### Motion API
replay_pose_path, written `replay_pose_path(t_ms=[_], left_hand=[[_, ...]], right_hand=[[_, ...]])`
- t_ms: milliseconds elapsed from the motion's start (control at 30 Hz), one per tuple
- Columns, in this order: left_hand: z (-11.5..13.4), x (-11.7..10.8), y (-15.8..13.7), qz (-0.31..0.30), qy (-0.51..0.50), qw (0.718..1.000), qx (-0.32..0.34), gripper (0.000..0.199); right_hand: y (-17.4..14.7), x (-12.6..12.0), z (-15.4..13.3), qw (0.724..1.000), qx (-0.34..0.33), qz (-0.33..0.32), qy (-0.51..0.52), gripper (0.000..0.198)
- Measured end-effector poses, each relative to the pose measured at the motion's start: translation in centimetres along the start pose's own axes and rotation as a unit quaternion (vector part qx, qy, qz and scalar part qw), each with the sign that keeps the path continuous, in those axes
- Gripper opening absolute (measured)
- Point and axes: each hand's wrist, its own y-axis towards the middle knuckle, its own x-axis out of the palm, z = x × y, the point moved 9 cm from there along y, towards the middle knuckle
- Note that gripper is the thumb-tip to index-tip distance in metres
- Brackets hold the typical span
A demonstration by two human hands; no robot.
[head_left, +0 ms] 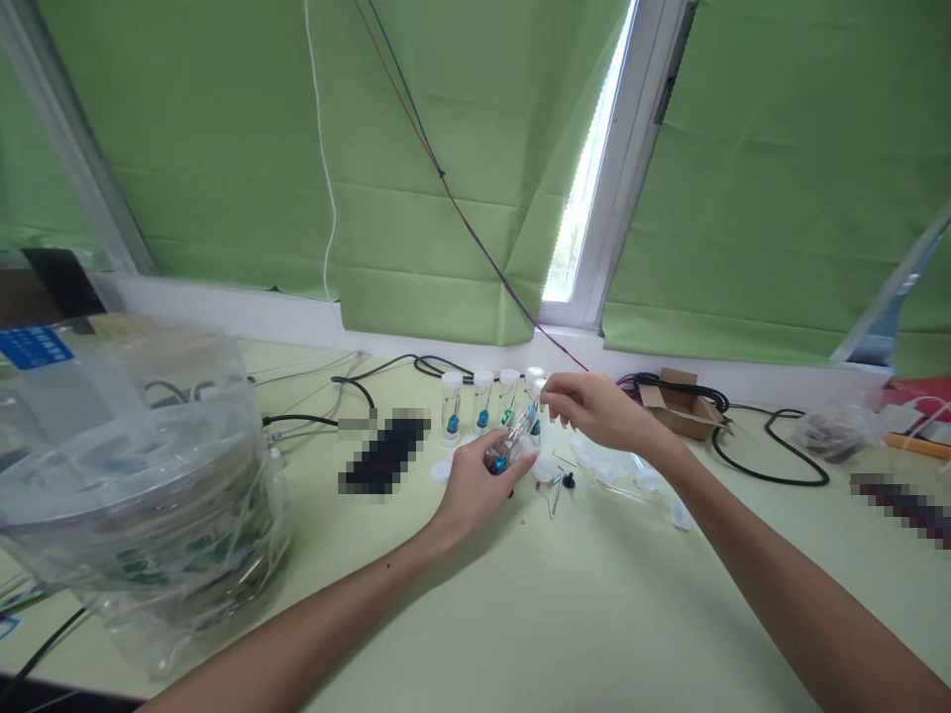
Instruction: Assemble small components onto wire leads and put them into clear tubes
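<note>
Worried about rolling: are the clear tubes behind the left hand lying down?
No, the clear tubes stand upright in a row, white caps uppermost.

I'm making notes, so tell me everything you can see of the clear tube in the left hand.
The clear tube looks like shiny glass or plastic, with a blue part showing near its lower end. The left hand holds it above the table, tilted up toward the picture's right, in front of the upright tubes. The right hand is by its upper end; I can't tell whether it touches or whether that end is capped.
</note>
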Motion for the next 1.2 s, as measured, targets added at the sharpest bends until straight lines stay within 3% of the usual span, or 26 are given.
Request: replay_pose_path(t_ms=[100, 200, 267, 433, 567, 733, 967, 1200], left_hand=[[-0.5, -0.3, 0.1, 0.016, -0.038, 0.999, -0.025, 0.042], [-0.8, -0.1, 0.2, 0.008, -0.077, 0.996, -0.038, 0.04], [-0.9, 0.2, 0.2, -0.004, -0.1, 0.994, -0.05, 0.038], [-0.8, 0.3, 0.2, -0.006, -0.126, 0.99, -0.067, 0.037], [-1.0, 0.2, 0.3, -0.006, -0.119, 0.99, -0.077, 0.04], [-1.3, 0.7, 0.2, -0.026, -0.101, 0.992, -0.074, 0.041], [0.3, 1.1, 0.1, -0.043, 0.007, 0.999, 0.002, 0.033], [0.7, 1.3, -0.1, -0.061, 0.054, 0.996, 0.031, 0.03]], right_hand=[[-0.6, 2.6, 0.7, 0.995, 0.011, -0.102, 0.004, 0.016], [-1.3, 4.9, 0.6, 0.982, 0.004, -0.181, 0.047, 0.04], [-1.3, 5.3, 0.4, 0.982, -0.002, -0.169, 0.089, 0.041], [-0.4, 5.2, -0.1, 0.988, -0.024, -0.083, 0.125, 0.022], [-0.1, 5.1, 0.1, 0.983, -0.033, -0.064, 0.166, 0.019], [0.1, 2.4, 1.4, 0.984, -0.015, 0.014, 0.175, 0.028], [-0.4, 1.7, 1.3, 0.985, -0.018, -0.053, 0.163, 0.037], [-0.9, 1.7, 0.3, 0.994, -0.033, -0.07, 0.081, 0.029]])
